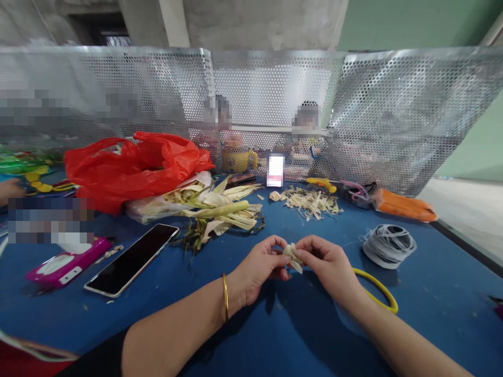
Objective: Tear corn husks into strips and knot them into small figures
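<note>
Between my two hands, above the blue table, is a small pale bundle of folded corn husk [293, 256]. My left hand [265, 264] pinches its left side with thumb and fingers. From the other side my right hand [324, 262] grips it, thumb and forefinger pressed together. The fingers partly cover the piece, so its full shape is hidden. A yellow ring [379, 288] lies beside my right wrist. Farther right sits a spool of clear line [389, 246]. Beyond my hands are loose corn husks [231, 209] and a heap of pale husk scraps [310, 201].
A black-screened phone [133, 259] and a purple device [68, 262] lie to the left. Behind them is a red plastic bag [137, 162]. An orange packet [404, 205] rests at the right. A perforated metal screen [271, 78] borders the far edge, with people behind it.
</note>
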Action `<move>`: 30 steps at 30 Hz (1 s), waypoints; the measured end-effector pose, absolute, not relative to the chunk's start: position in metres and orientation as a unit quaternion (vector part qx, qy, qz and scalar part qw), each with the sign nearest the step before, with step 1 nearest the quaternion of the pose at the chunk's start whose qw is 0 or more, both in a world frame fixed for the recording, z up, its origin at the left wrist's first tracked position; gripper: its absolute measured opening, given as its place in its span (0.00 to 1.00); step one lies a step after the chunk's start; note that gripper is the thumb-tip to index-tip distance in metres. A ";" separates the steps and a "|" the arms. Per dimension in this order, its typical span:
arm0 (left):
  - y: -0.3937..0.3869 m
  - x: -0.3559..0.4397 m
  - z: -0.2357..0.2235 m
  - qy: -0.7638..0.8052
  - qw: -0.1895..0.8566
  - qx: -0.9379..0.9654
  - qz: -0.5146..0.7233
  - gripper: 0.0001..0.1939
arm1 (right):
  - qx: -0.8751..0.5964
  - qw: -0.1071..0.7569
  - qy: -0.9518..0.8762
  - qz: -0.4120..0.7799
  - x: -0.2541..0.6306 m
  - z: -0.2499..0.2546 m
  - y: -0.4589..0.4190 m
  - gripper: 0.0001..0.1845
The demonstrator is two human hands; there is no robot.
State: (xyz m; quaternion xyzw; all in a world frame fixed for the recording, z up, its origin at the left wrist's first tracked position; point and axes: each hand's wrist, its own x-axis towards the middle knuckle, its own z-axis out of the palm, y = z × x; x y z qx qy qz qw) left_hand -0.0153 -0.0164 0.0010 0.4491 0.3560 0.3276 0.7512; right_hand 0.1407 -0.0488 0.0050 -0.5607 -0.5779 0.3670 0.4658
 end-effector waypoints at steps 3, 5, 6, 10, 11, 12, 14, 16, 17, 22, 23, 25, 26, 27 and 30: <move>-0.016 -0.016 -0.001 0.354 0.762 0.430 0.331 0.10 | -0.560 0.449 -0.585 0.377 0.141 0.005 -0.049 0.12; -0.015 -0.016 -0.001 0.355 0.769 0.419 0.327 0.10 | -0.560 0.443 -0.587 0.381 0.141 0.005 -0.049 0.11; -0.015 -0.016 -0.001 0.357 0.771 0.415 0.325 0.11 | -0.561 0.440 -0.588 0.382 0.141 0.005 -0.049 0.11; -0.016 -0.016 -0.002 0.363 0.773 0.411 0.320 0.11 | -0.569 0.427 -0.584 0.391 0.144 0.005 -0.048 0.09; -0.016 -0.016 -0.002 0.365 0.772 0.412 0.319 0.11 | -0.569 0.424 -0.584 0.395 0.144 0.005 -0.047 0.09; -0.016 -0.016 -0.002 0.366 0.770 0.415 0.318 0.11 | -0.568 0.422 -0.584 0.398 0.145 0.004 -0.047 0.09; -0.016 -0.016 -0.002 0.370 0.762 0.426 0.317 0.11 | -0.566 0.415 -0.588 0.401 0.146 0.004 -0.046 0.08; -0.016 -0.016 -0.002 0.377 0.742 0.451 0.321 0.11 | -0.566 0.406 -0.597 0.398 0.146 0.004 -0.046 0.08; -0.016 -0.016 -0.002 0.379 0.730 0.468 0.324 0.11 | -0.568 0.400 -0.601 0.395 0.147 0.004 -0.046 0.07; -0.015 -0.015 -0.004 0.375 0.664 0.558 0.327 0.11 | -0.586 0.375 -0.613 0.376 0.147 0.005 -0.047 0.06; -0.015 -0.015 -0.005 0.374 0.650 0.575 0.327 0.10 | -0.588 0.372 -0.614 0.371 0.147 0.006 -0.047 0.06; -0.014 -0.016 -0.007 0.371 0.628 0.601 0.325 0.10 | -0.594 0.368 -0.617 0.363 0.147 0.006 -0.047 0.05; -0.014 -0.016 -0.008 0.369 0.623 0.609 0.325 0.09 | -0.598 0.366 -0.616 0.359 0.147 0.007 -0.047 0.05; -0.014 -0.016 -0.008 0.365 0.621 0.613 0.325 0.09 | -0.602 0.366 -0.614 0.356 0.147 0.007 -0.048 0.05; -0.014 -0.016 -0.008 0.354 0.632 0.607 0.328 0.08 | -0.612 0.370 -0.596 0.365 0.147 0.009 -0.048 0.05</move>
